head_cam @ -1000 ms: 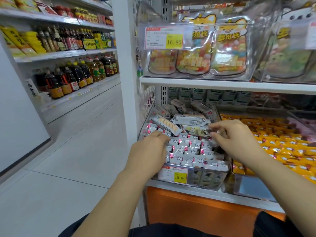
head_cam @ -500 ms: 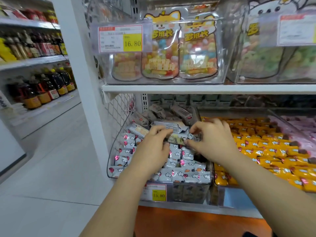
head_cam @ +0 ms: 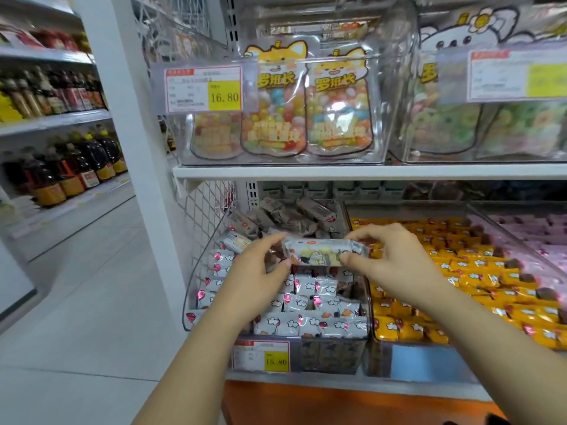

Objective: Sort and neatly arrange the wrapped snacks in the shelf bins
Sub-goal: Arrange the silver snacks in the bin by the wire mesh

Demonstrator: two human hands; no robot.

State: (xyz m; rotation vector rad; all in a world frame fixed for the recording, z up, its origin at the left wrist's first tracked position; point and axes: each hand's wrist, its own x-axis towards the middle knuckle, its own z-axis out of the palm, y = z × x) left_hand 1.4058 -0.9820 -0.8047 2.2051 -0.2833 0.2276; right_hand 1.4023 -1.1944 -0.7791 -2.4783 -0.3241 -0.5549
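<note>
A white wrapped snack bar with cartoon print is held level above the clear bin on the lower shelf. My left hand pinches its left end and my right hand pinches its right end. Below it, white snack packs with red and white print lie in neat rows at the bin's front. At the back of the same bin, several grey-brown wrapped bars lie in a loose heap.
A second clear bin to the right holds rows of yellow snack packs, and pink packs lie further right. Candy bags stand in bins on the upper shelf. A white post and bottle shelves flank the aisle at left.
Both hands have lifted one wrapped bar off the pile and now hold it by its ends above the bin. The camera has moved closer and turned right.
</note>
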